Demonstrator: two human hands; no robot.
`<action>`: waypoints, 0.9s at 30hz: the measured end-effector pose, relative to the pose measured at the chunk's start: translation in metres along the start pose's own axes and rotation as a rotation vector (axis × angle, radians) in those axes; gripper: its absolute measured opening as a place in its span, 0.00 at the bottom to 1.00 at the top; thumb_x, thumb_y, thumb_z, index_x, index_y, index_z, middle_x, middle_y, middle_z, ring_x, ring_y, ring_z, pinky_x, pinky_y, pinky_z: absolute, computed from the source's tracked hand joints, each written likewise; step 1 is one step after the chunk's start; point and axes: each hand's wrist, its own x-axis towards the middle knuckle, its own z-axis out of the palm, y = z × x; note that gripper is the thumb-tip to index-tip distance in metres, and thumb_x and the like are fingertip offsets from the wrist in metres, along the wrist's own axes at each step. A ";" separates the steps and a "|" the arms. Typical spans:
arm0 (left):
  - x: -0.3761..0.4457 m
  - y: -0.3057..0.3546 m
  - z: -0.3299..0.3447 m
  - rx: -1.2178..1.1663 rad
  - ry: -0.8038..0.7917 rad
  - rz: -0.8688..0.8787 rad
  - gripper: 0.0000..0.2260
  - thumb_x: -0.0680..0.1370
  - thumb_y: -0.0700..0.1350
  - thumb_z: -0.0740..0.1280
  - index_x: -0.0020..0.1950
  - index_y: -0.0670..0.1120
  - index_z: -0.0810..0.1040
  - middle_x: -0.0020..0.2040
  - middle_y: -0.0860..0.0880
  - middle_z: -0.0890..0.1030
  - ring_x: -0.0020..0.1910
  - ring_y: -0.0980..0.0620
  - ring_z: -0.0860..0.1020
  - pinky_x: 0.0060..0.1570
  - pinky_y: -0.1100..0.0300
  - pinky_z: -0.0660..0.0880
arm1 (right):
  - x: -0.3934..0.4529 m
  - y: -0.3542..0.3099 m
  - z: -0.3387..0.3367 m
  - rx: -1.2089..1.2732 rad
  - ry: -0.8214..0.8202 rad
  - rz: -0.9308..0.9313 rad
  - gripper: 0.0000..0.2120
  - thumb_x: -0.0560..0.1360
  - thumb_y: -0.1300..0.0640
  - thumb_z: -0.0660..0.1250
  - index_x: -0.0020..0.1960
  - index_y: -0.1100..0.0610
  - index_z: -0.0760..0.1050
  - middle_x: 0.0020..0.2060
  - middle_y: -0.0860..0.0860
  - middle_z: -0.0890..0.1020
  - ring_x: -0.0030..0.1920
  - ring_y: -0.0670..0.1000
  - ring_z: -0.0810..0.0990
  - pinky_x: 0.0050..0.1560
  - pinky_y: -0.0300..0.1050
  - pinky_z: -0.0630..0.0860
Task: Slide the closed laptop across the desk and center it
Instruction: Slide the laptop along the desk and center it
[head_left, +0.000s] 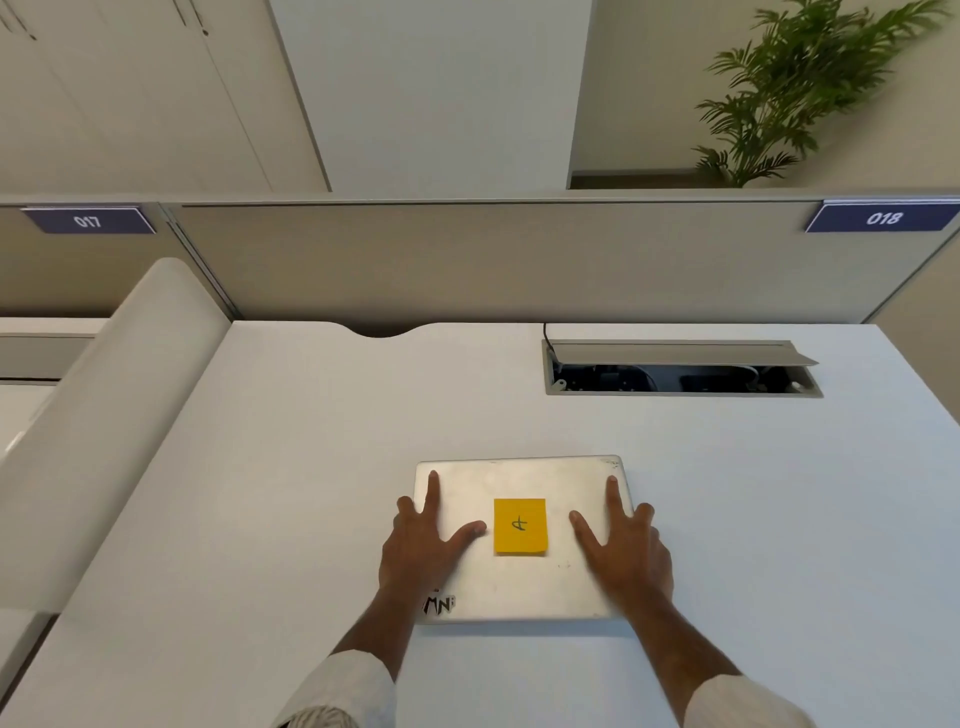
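Observation:
A closed silver laptop (519, 478) lies flat on the white desk (291, 467), near its front middle. A yellow sticky note (520, 526) is stuck on the lid's centre, and a black sticker marks its near left corner. My left hand (423, 545) rests flat on the lid's left part, fingers spread, some hanging over the left edge. On the right part lies my right hand (621, 551), also flat with fingers spread over the right edge. Neither hand grips anything.
An open cable hatch (680, 369) is sunk into the desk at the back right. A beige partition (467, 260) with labels 017 and 018 closes the far side. A rounded white divider (104, 426) borders the left. A plant (810, 88) stands behind.

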 end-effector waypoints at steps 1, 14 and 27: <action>0.000 -0.001 0.001 0.020 0.000 0.007 0.53 0.62 0.86 0.48 0.80 0.62 0.39 0.60 0.49 0.64 0.62 0.45 0.73 0.53 0.48 0.77 | -0.001 0.000 0.003 -0.004 -0.009 0.001 0.39 0.74 0.25 0.46 0.79 0.43 0.45 0.57 0.54 0.68 0.50 0.55 0.78 0.44 0.49 0.76; 0.005 -0.004 0.017 0.180 0.076 0.081 0.48 0.69 0.82 0.43 0.81 0.57 0.41 0.59 0.48 0.66 0.57 0.46 0.72 0.45 0.52 0.75 | -0.005 0.003 0.007 -0.055 -0.012 0.024 0.39 0.75 0.27 0.46 0.79 0.44 0.46 0.59 0.53 0.69 0.51 0.55 0.75 0.43 0.49 0.75; 0.003 -0.004 0.015 0.313 0.125 0.101 0.47 0.70 0.80 0.40 0.82 0.55 0.43 0.58 0.48 0.68 0.52 0.48 0.72 0.40 0.56 0.74 | -0.008 0.003 0.006 -0.137 0.040 0.001 0.38 0.76 0.28 0.45 0.79 0.47 0.50 0.58 0.53 0.70 0.51 0.54 0.73 0.46 0.49 0.74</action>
